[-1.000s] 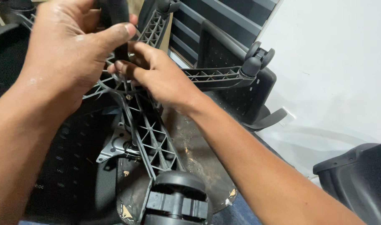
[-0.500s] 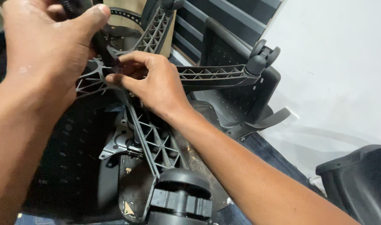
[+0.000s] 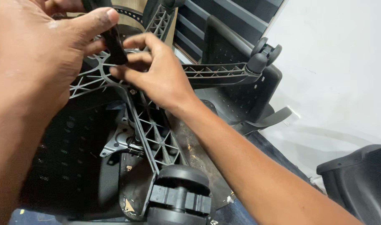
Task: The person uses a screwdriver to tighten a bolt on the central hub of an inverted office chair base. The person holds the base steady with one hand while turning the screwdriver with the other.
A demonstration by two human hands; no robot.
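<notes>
I am gripping the black cylinder [image 3: 112, 41] with my left hand [image 3: 36, 62], steadying it; right hand [image 3: 157, 73] is pinching the chair base [image 3: 153, 133] hub.

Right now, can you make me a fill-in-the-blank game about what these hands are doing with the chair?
1. The left hand holds a black ____ over the middle of the chair base.
2. The right hand pinches at the ____ of the base.
3. Nearest the camera, one leg ends in a black ____.
4. The wall on the right is ____.

Missing words: rod; middle; wheel; white
</notes>
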